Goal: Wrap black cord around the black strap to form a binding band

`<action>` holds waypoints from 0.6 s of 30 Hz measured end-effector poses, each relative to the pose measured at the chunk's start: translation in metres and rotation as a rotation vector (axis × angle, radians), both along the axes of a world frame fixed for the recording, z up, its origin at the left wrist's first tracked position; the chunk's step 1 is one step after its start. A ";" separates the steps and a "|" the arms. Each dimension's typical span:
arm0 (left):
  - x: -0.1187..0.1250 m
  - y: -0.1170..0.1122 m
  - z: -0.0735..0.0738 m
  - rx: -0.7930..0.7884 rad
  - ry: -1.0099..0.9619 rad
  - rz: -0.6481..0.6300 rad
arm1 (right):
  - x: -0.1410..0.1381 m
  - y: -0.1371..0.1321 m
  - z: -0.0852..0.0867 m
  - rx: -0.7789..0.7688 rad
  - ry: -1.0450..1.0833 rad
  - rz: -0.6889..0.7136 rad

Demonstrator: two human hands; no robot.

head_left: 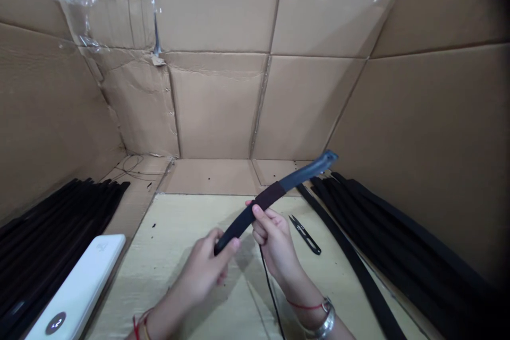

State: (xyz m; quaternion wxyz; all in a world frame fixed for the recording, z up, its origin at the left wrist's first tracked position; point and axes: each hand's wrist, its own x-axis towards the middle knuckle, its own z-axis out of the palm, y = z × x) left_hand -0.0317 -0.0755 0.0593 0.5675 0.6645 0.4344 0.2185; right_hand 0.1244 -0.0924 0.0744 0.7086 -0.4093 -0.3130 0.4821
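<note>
Near edge, wrists: a silver bangle (323,320) and a red thread (303,306) are circling the right wrist; a red cord (137,328) is circling the left.

Hands: the left hand (203,271) is closed, gripping the near end of a black fabric strap (239,226). The right hand (274,244) is closed too, its fingers wrapping the strap just farther along. Holding the hands this close together appears to be giving firm control of the bend.

Strap: it is arching above the board toward the far right, a dark brown sleeve (269,195) sitting just past the right hand and a grey-blue tip (329,159) pointing away.

Surroundings: a thin black cord (271,289) is running toward the near edge beneath the right hand. Black thread snips (305,235) are lying on a pale cardboard sheet (179,234), just right of the hands. A white power bank (79,287) is lying near left, beside a stack of black straps (48,234). A loose black strap (358,271) and a second stack (398,234) are lying right. Cardboard walls (215,111) are rising far off.
</note>
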 end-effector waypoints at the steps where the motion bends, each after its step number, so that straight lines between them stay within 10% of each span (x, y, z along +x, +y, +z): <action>1: 0.000 0.000 0.000 0.237 0.108 0.097 | -0.001 0.001 -0.001 -0.002 0.010 -0.025; 5: -0.004 0.002 0.002 0.482 0.267 0.126 | 0.001 0.004 -0.006 -0.008 0.028 0.053; 11: -0.011 0.008 0.005 -0.587 -0.386 -0.515 | 0.007 0.000 0.004 0.027 0.061 0.177; 13: -0.011 0.008 0.003 -0.715 -0.420 -0.606 | 0.007 -0.001 0.004 0.028 0.028 0.132; 18: -0.005 0.003 -0.003 0.206 0.076 -0.029 | 0.006 0.006 -0.007 0.020 -0.056 -0.031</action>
